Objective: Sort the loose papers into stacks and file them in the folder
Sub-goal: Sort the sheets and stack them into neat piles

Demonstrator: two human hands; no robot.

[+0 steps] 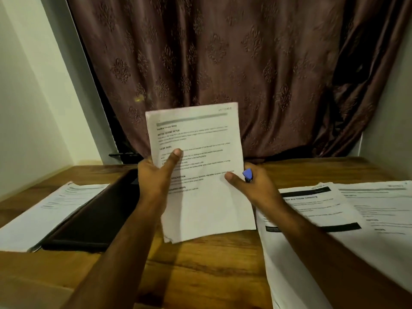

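Two bare forearms reach in from the bottom edge, which cuts them off below the elbow. Between them the wooden tabletop (pixel 200 264) shows a bare patch. To the right, loose printed sheets (pixel 334 219) lie overlapping on the tabletop; at least two pages can be made out, the right forearm covers part of them, and the frame cuts their lower right edge, so their full number cannot be told. To the left, one dark folder (pixel 93 215) lies flat and shut, with a second pile of papers (pixel 44 210) just beside it on its far left side, its near corner cut by the frame.

Above the middle of the tabletop, a held sheaf of papers (pixel 200 166) stands upright. Several page corners fan out at its lower left, but the count is unclear and the print is too blurred to read in full. The left hand (pixel 156 172) grips its left edge, thumb across the front. The right hand (pixel 252 181) pinches its right edge while its curled fingers also hold a small blue object (pixel 248 174), mostly hidden.

Behind hangs one brown patterned curtain (pixel 223 63), with pale walls either side.
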